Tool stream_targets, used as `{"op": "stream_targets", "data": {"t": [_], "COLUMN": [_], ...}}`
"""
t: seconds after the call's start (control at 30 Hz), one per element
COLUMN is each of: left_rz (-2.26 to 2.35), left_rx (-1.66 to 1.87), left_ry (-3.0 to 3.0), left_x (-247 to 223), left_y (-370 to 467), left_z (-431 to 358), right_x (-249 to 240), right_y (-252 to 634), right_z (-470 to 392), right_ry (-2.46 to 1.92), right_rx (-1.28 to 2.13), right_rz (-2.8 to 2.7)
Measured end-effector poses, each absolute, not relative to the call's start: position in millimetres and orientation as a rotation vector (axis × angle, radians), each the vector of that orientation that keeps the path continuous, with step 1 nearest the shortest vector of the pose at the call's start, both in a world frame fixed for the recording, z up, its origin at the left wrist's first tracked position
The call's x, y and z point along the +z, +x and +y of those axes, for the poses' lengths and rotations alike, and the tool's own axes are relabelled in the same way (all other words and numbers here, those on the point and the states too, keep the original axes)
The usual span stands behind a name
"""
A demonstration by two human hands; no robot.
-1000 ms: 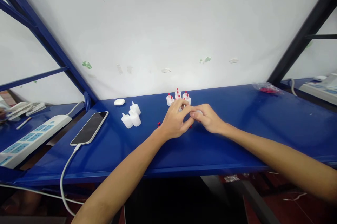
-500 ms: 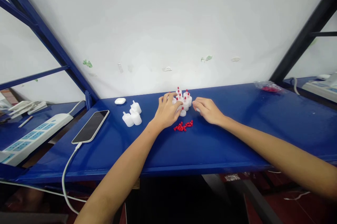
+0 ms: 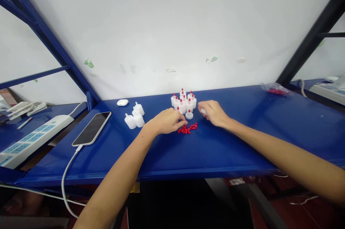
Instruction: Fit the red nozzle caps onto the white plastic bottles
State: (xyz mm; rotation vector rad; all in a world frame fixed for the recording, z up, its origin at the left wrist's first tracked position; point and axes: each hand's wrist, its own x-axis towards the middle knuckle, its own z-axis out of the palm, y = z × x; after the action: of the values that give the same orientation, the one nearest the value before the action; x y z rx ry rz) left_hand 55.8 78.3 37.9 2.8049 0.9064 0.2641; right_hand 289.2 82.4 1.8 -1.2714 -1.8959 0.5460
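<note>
My left hand [image 3: 169, 121] reaches over the near edge of the bottle group, its thumb and fingertips at a small pile of red caps [image 3: 184, 129]. Those fingers look slightly apart, with nothing visible in them. Curled round a small white bottle [image 3: 204, 111] is my right hand [image 3: 214, 112]; most of that bottle is hidden. Between and behind the hands stand several white squeeze bottles [image 3: 189, 105] with red caps on their tips. A short white round one [image 3: 189, 115], red-tipped too, sits in front of them.
Several uncapped white bottles [image 3: 138, 120] stand to the left, near a white earbud case [image 3: 122, 102]. A phone [image 3: 92, 128] on a white cable lies farther left, beside a power strip [image 3: 37, 139]. A clear bag with red contents [image 3: 276, 89] lies back right.
My left hand has come down and nearer from the capped bottles to the red caps, uncovering the bottles. The right hand has stayed almost in place.
</note>
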Motion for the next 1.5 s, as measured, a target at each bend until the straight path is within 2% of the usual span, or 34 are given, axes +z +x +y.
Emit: {"op": "stream_targets", "data": {"t": [0.37,0.43,0.5,0.6,0.67,0.8,1.33,1.5], "left_rz": [0.942,0.899,0.840,0.802,0.797,0.699,0.622,0.513], "left_rx": [0.223,0.406,0.735,1.218,1.357,1.355,1.384,1.324], "left_ry": [2.899,2.922,2.849,2.470,2.166,1.850,1.533,1.457], "left_x": [20.6,19.6,19.1,19.6,20.5,19.7,6.3,8.4], "left_y": [61.1,63.8,68.8,80.0,87.6,97.4,105.3,109.7], "left_z": [85.5,83.8,80.6,73.2,67.8,61.4,69.4,64.3], "right_x": [-0.2,1.7,4.2,7.3,8.2,7.7,0.2,-1.8], "right_y": [286.0,285.6,284.6,280.6,276.6,269.4,261.0,259.6], "right_z": [84.0,83.0,79.5,70.8,65.0,59.7,63.0,65.0], "right_ry": [-1.268,-1.261,-1.216,-1.104,-1.028,-0.935,-0.731,-0.794], "right_rx": [0.661,0.743,0.818,0.889,0.925,1.028,1.334,1.303], "right_rz": [-1.810,-1.738,-1.713,-1.759,-1.794,-1.783,-1.528,-1.478]}}
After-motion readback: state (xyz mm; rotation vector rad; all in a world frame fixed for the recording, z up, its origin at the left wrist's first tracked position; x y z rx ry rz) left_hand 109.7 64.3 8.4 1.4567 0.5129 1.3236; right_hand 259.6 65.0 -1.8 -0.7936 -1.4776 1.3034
